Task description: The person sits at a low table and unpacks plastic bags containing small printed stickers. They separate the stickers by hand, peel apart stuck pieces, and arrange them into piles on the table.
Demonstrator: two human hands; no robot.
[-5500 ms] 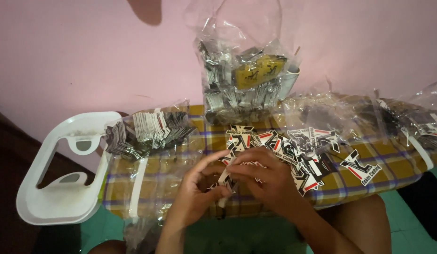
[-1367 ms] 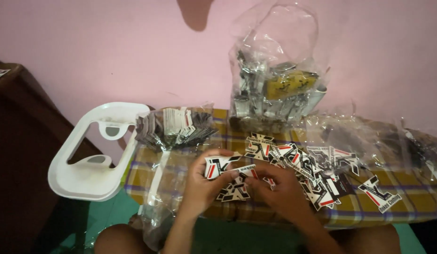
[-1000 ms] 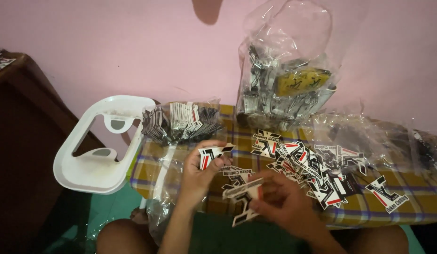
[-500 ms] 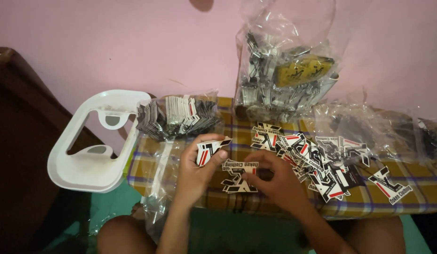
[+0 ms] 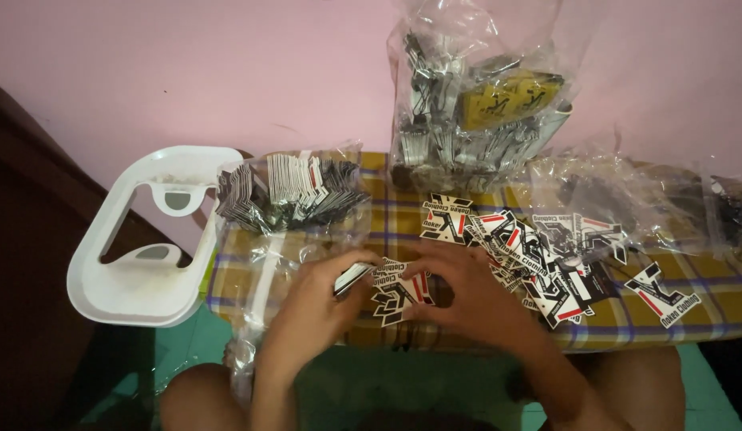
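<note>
My left hand (image 5: 316, 299) grips a black, white and red die-cut card tag (image 5: 353, 277) at the front edge of a small table covered in yellow plaid cloth (image 5: 706, 307). My right hand (image 5: 459, 294) presses its fingers on another tag of the same kind (image 5: 399, 293) lying right beside it. A loose pile of several such tags (image 5: 538, 247) spreads to the right of my hands. A single tag (image 5: 662, 294) lies apart at the far right.
A clear plastic bag with stacked tags (image 5: 287, 190) lies at the table's left end. A big clear bag of bundled tags and yellow cards (image 5: 478, 104) stands against the pink wall. More crumpled plastic (image 5: 666, 187) lies at right. A white plastic stool (image 5: 139, 239) stands left.
My left hand has lowered its tag from mid-air down to the table edge. My right hand has come forward onto a tag beside it. The view has shifted slightly.
</note>
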